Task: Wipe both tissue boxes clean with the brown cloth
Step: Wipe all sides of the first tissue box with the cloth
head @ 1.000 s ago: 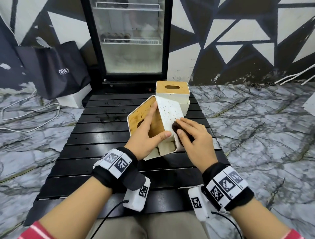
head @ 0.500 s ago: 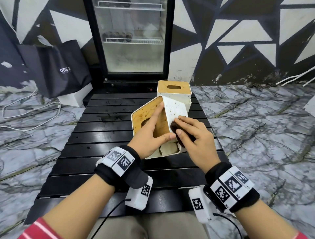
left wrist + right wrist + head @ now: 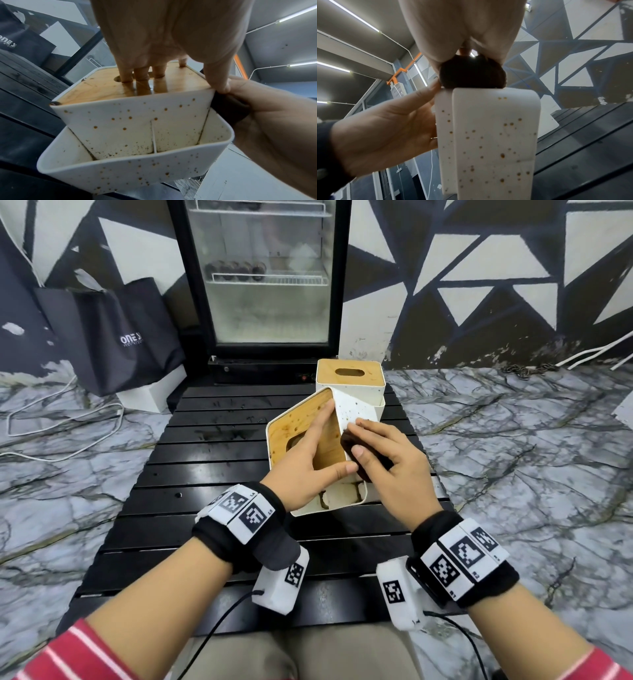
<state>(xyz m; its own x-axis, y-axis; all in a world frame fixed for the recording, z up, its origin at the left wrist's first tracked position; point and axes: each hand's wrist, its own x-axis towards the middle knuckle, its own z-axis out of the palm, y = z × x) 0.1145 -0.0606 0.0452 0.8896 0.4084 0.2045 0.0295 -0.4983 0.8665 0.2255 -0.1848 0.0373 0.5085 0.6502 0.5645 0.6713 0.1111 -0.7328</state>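
Note:
A white tissue box (image 3: 349, 409) with a wooden lid, spotted with brown stains, stands tilted on the black slatted table (image 3: 205, 474). My left hand (image 3: 318, 453) holds it, fingers on the lid at the slot and thumb on the near corner. My right hand (image 3: 376, 446) grips the wadded brown cloth (image 3: 349, 445) and presses it against the box's white side. The left wrist view shows the stained front wall (image 3: 130, 128) and the cloth (image 3: 228, 108). In the right wrist view the cloth (image 3: 471, 73) sits on the spotted box (image 3: 488, 135). A second tissue box (image 3: 349, 371) stands upright just behind.
A glass-door fridge (image 3: 267, 285) stands behind the table's far end. A black bag (image 3: 113, 333) leans on the wall at the left, with white cables (image 3: 61, 433) on the marble floor. The table's edges drop to the floor on both sides.
My right hand has slid the cloth a little up the box's white side. The left hand keeps its hold and the box stays tilted.

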